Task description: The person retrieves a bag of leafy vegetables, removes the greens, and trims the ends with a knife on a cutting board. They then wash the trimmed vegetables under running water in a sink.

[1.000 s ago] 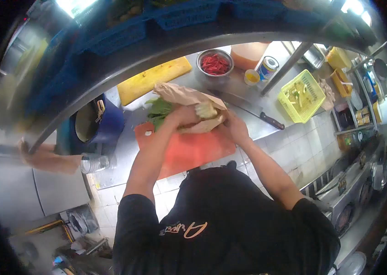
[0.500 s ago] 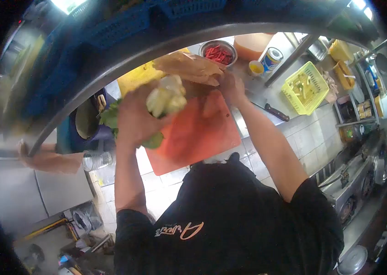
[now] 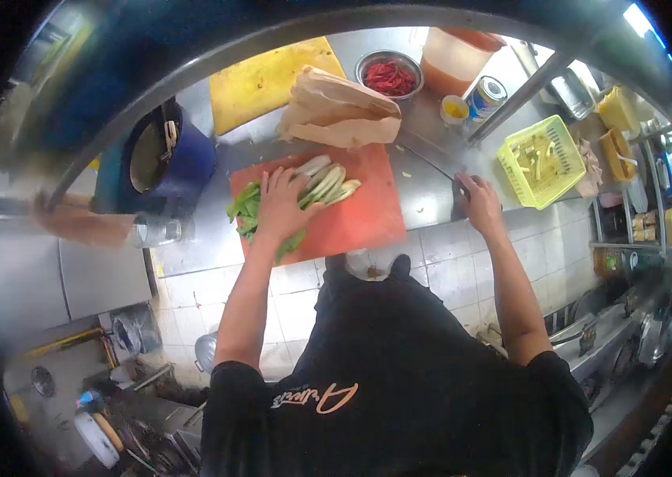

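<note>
A bunch of bok choy lies on the red cutting board, its pale stems to the right and green leaves to the left. My left hand rests across the middle of the bunch, fingers stretched out and spread, covering part of it. At the counter's right front, my right hand is closed around the handle of a knife. The blade points up and left, flat along the metal counter. Just behind the board sits a crumpled brown paper bag.
A yellow cutting board lies at the back left, near a blue bucket. Behind stand a bowl of red chillies and a can. A yellow-green basket is on the right. A metal post rises nearby.
The bok choy went from raised in my left hand down onto the red board. My right hand left the paper bag and took hold of the knife handle.
</note>
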`<state>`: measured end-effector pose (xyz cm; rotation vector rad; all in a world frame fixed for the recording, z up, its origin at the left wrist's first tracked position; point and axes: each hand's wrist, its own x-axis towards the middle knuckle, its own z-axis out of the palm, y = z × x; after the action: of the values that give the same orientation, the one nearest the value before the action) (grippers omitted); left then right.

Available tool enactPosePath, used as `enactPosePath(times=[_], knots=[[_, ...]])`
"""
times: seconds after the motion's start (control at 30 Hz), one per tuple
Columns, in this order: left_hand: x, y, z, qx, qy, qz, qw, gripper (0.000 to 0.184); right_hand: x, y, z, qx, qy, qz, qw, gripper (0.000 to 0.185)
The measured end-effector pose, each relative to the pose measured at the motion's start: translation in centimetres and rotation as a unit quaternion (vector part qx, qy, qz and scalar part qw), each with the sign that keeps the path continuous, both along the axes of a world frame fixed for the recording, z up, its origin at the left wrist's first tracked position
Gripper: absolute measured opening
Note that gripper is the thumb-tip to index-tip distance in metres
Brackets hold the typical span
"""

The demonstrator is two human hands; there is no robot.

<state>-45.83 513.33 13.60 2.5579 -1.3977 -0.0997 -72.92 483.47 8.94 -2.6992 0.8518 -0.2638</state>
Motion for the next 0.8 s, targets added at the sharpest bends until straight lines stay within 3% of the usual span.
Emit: enactPosePath(times=[0.2,0.3,0.43,0.5,0.57,0.7,0.8], knots=[[-1.1,-0.3,-0.5,0.029,0.048,-0.004,0.998,0.046,-1.2,-2.2,1.2,0.089,0.031,0.010,0.995,0.031],[-1.9,-0.3,0.4,0.049,-0.026,-0.044,0.998,0.040,-5.4,-0.7,1.9,0.150,-0.026,-0.014,0.988,0.027],[-3.0,-0.3,0.8,-0.022,-0.002,-0.062,0.998,0.036,-10.7,4.9,3.3,0.309,-0.031,-0.081,0.947,0.022],[-2.8,-0.1,-0.5,-0.037,0.009,-0.058,0.998,0.036,-10.4,9.0,5.2,0.413,-0.013,-0.138,0.900,0.021],[-2.7,0.4,-1.7,-0.057,-0.005,-0.070,0.996,0.036,-9.2,12.2,5.5,0.451,-0.042,-0.127,0.882,0.024],[-3.7,0.6,-3.3,-0.084,-0.011,-0.089,0.992,0.037,-6.1,15.6,4.2,0.346,-0.057,-0.026,0.936,0.027],[-5.4,0.9,-4.1,-0.129,0.023,-0.079,0.988,0.037,-3.9,17.2,4.3,0.324,-0.057,0.000,0.944,0.027]])
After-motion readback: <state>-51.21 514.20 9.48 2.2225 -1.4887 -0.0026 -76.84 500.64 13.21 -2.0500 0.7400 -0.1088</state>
